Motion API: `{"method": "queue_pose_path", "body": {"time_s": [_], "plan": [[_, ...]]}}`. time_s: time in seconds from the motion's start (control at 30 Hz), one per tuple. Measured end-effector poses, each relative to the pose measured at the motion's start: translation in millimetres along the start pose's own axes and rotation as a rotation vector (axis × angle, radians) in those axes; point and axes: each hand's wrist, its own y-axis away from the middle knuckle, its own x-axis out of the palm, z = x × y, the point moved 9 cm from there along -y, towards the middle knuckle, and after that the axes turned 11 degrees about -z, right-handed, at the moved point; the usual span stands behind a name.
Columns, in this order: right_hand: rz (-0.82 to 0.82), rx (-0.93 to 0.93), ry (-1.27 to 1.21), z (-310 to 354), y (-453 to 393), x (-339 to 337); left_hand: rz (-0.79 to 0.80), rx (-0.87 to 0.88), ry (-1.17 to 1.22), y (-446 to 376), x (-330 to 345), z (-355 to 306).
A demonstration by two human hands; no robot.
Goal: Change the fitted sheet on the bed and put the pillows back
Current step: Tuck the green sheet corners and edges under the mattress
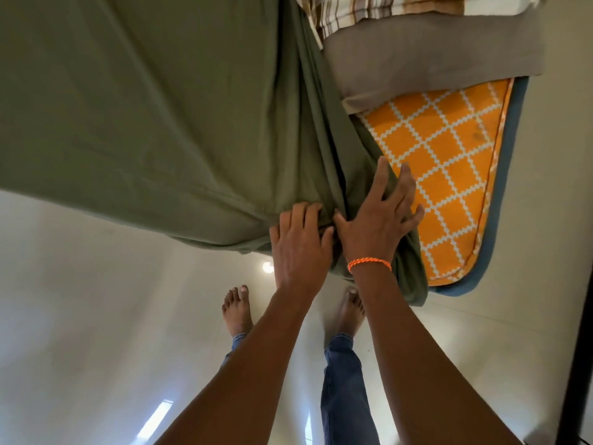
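Both forearms reach down over bare feet. Left hand (300, 244) curls its fingers into the bunched green sheet (144, 107) at the bed's edge; right hand (380, 216), fingers spread flat, presses the sheet's gathered fold beside the orange mattress (449, 175).

No words, labels, brand marks, numbers or signs can be read anywhere in this view. The green sheet (144, 101) is plain cloth with no tag showing. The orange mattress (449, 175) bears only a white lattice pattern, not lettering. The striped cloth (340, 14) at the top edge shows bands of colour and no print. The orange wristband (369, 263) looks like plain braided cord, though it is too small to be sure it carries no mark. The jeans (343, 380) show no visible patch or label.
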Motion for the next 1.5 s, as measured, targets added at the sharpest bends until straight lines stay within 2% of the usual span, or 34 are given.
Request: {"method": "queue_pose_path", "body": {"time_s": [0.07, 0.23, 0.3, 0.37, 0.5, 0.57, 0.7, 0.83, 1.03, 1.3, 1.4, 1.43, 1.5], "plan": [[0.079, 0.04, -0.004, -9, -6, 9, 0.006, 0.004, -0.033, 0, 7, -12], [0.222, -0.218, -0.126, -5, 2, 20, -0.039, -0.01, -0.054, 0, 10, -25], [0.284, -0.265, -0.149, -13, 2, 19, -0.025, 0.015, -0.048, 1, 12, -36], [0.269, -0.273, -0.15, -22, 3, 11, -0.012, 0.024, -0.022, 10, 13, -43], [0.193, -0.178, -0.28, -31, 18, 6, -0.053, -0.085, 0.045, 27, 8, -46], [0.253, -0.069, -0.414, -35, 24, 15, -0.033, -0.136, 0.074, 24, 12, -44], [0.417, 0.105, -0.602, -44, 12, 34, 0.029, -0.362, 0.241, 13, 29, -25], [0.534, 0.154, -0.687, -46, 1, 42, 0.096, -0.506, 0.214, 8, 35, -27], [0.609, 0.16, -0.725, -44, 14, 48, 0.193, -0.501, 0.192, 2, 41, -27], [0.723, 0.227, -0.752, -43, 15, 64, 0.194, -0.539, 0.096, -3, 48, -35], [0.807, 0.303, -0.834, -45, 9, 59, 0.226, -0.644, 0.05, -7, 40, -44], [0.836, 0.303, -0.85, -47, 6, 57, 0.204, -0.707, 0.054, -7, 35, -50], [0.93, 0.258, -0.85, -46, -6, 53, 0.059, -0.805, 0.085, -15, 20, -69]]}}
